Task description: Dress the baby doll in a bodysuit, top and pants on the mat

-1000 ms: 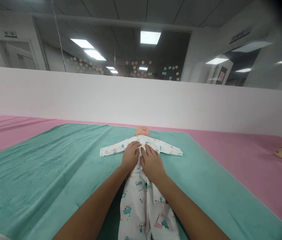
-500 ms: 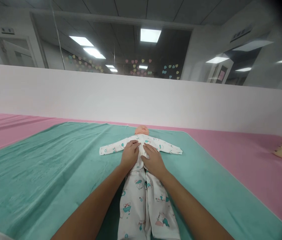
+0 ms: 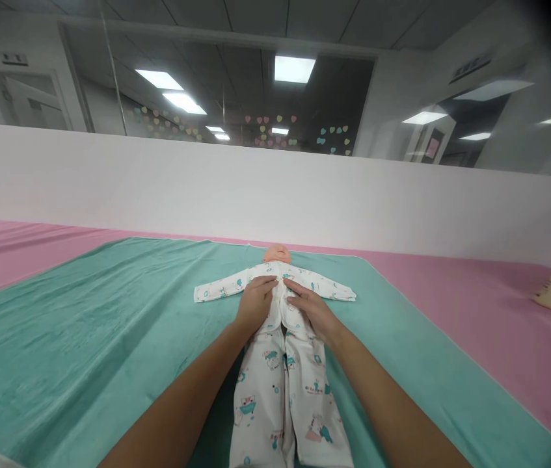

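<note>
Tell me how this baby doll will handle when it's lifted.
The baby doll will probably lift floppily: the legs of its sleepsuit lie flat and loose. Its head looks like firm moulded plastic, so it may feel heavier and loll. The cloth creases under the right hand, so it may shift over the body rather than grip firmly.

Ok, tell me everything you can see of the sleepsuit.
The white sleepsuit is a one-piece, long-sleeved garment of soft-looking fabric, printed with small teal and pink cartoon animals. It lies face up on a teal blanket, dressing a doll whose head shows at the neck. Sleeves stretch straight out sideways; the legs run toward the camera, slightly parted, their ends out of frame. The chest is bunched into a central ridge, where the left hand and right hand press on it.
</note>
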A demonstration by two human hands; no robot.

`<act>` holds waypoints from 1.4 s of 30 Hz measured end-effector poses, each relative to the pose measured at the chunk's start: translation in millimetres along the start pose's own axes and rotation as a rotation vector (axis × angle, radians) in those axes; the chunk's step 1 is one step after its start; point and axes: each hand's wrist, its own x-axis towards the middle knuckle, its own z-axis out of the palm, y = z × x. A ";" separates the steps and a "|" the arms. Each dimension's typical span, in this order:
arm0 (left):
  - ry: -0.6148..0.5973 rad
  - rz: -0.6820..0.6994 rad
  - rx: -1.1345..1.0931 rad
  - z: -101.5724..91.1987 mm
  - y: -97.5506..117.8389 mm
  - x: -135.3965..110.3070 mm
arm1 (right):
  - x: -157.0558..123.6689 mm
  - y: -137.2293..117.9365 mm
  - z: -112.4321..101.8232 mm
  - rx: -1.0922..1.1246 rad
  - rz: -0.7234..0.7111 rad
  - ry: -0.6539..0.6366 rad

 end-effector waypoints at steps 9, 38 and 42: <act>-0.013 -0.033 -0.037 -0.2 -0.3 0.1 | 1.9 6.2 -2.3 -0.094 -0.049 -0.023; -0.058 -0.112 -0.066 -6.9 4.3 1.9 | 2.9 14.9 10.6 -0.650 -0.254 0.106; -0.057 -0.072 -0.034 -5.9 5.5 2.3 | 3.5 15.9 14.2 -0.631 -0.244 0.164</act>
